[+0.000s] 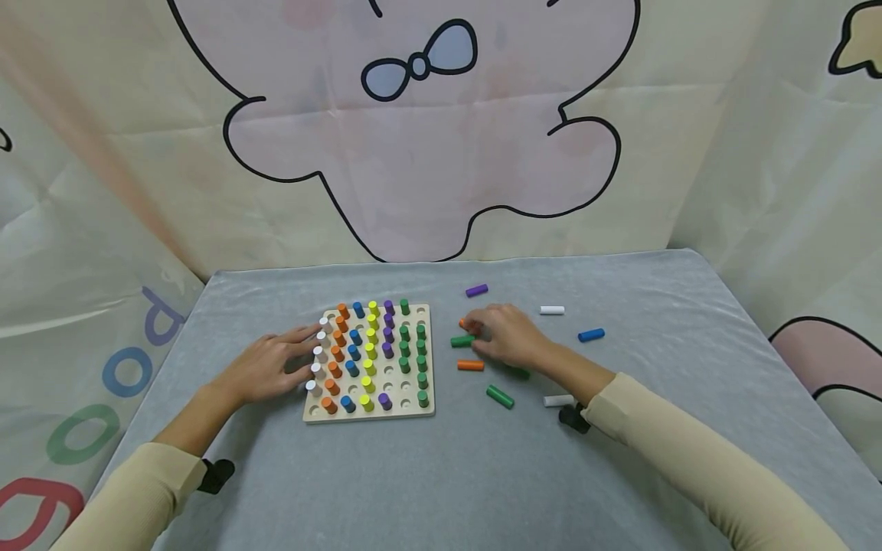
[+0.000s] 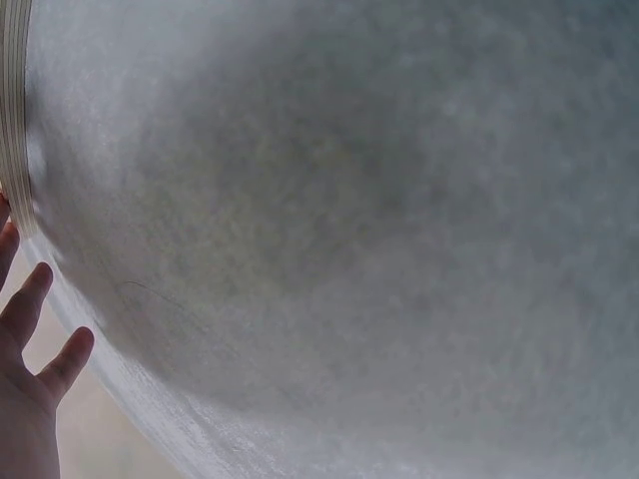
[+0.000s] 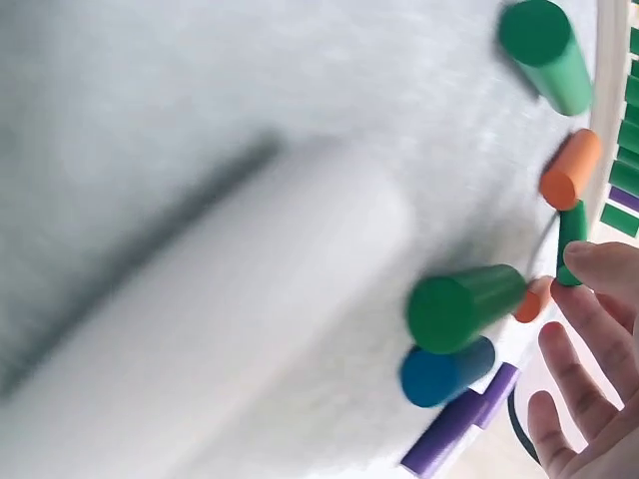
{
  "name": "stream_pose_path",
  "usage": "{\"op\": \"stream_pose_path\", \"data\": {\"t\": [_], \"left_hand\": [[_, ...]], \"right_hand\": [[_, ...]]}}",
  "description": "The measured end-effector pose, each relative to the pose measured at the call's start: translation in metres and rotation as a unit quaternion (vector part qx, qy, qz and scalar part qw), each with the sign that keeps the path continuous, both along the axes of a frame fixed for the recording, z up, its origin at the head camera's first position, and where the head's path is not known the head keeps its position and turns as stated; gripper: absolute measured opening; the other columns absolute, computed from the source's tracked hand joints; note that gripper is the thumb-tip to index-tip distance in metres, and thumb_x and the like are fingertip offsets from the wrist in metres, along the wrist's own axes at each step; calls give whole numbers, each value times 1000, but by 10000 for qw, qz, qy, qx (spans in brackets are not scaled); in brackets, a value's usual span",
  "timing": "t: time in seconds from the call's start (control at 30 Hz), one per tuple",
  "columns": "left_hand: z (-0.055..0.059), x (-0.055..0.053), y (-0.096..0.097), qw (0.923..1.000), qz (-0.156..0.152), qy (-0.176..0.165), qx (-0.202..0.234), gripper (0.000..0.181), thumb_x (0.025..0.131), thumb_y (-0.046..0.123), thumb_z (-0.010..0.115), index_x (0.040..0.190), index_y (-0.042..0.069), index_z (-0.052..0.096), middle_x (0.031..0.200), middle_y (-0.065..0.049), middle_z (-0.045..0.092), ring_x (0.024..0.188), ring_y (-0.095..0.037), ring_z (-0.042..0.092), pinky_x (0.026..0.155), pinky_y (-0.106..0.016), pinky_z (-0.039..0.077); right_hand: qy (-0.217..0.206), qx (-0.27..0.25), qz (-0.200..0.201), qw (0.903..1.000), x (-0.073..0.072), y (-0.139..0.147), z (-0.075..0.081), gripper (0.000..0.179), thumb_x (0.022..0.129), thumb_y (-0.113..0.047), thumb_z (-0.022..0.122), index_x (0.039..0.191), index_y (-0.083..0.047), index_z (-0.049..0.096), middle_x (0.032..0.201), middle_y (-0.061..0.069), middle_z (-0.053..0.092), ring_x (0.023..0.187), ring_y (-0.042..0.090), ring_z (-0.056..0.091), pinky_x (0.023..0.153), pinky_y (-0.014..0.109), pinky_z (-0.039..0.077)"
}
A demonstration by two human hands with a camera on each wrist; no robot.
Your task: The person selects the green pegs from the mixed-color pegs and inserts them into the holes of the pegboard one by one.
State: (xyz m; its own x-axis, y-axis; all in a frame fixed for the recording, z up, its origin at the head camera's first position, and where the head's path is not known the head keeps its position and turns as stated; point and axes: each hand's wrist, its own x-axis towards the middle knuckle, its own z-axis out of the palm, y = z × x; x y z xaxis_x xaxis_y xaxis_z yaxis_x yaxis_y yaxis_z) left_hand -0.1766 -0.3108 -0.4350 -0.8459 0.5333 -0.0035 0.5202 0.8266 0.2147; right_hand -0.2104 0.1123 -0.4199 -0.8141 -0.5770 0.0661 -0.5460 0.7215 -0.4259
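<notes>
A pale wooden pegboard [image 1: 406, 414] lies on the table, with white, orange, blue, yellow, purple and green pegs standing in its columns. My left hand [image 1: 272, 367] is at the board's left edge, fingers spread beside the white pegs [image 1: 319, 353]; in the left wrist view its fingertips are near the board's side. To the right of the board, my right hand [image 1: 508, 337] pinches one end of a green peg [image 3: 571, 225] between thumb and index finger. An orange peg [image 1: 471, 366] lies just in front of that hand, and another green peg [image 1: 518, 373] is partly hidden under it.
Loose pegs lie on the grey cloth: purple [image 1: 477, 291] at the back, white [image 1: 552, 311] and blue [image 1: 591, 335] beyond the right hand, green [image 1: 500, 396] nearer. Another white peg [image 1: 558, 400] lies by the right wrist. A printed curtain [image 1: 441, 153] hangs behind the table.
</notes>
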Motion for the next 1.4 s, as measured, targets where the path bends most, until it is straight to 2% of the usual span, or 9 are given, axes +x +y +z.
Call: {"op": "stream_pose_path", "data": {"t": [0.17,0.5,0.7,0.93,1.23,1.4], "left_hand": [[1,0,0,10000,11,-28,-29,54,93,33,62,137,2,60,152,-16,45,131,-38,51,96,-63,43],[2,1,1,10000,31,-75,-48,54,93,34,60,137,2,59,152,-16,45,131,-38,51,97,-63,43],[1,1,1,9999,52,-88,-48,54,94,35,60,138,3,59,152,-15,44,131,-38,51,97,-63,43],[0,0,0,10000,26,-37,-37,54,94,35,60,137,3,59,152,-16,45,131,-38,52,96,-62,44],[-1,0,0,9999,45,-121,-9,54,94,34,60,138,3,59,153,-15,44,131,-37,52,97,-63,43],[0,0,0,10000,19,-82,34,54,93,34,61,137,3,60,152,-16,45,130,-38,52,97,-64,43]], "right_hand": [[-131,-202,-94,9997,-2,-4,8,27,87,-10,75,114,-9,71,104,3,72,98,19,66,86,38,53],[-23,-503,136,9986,-6,-15,15,28,88,-6,74,116,-4,69,97,2,72,89,15,67,78,33,54],[30,-518,177,9985,-7,-24,13,31,88,-7,75,118,-5,68,99,2,72,90,15,67,78,31,54],[10,-619,25,9981,-8,-32,12,33,88,-7,74,121,-4,66,101,4,72,91,18,67,78,32,54],[198,-813,-101,9964,-19,-40,19,34,88,-7,74,121,-4,66,102,5,73,91,19,68,83,37,53],[320,-815,-123,9961,-24,-47,23,35,88,-8,74,122,-5,66,101,4,73,90,17,67,79,36,53]]}}
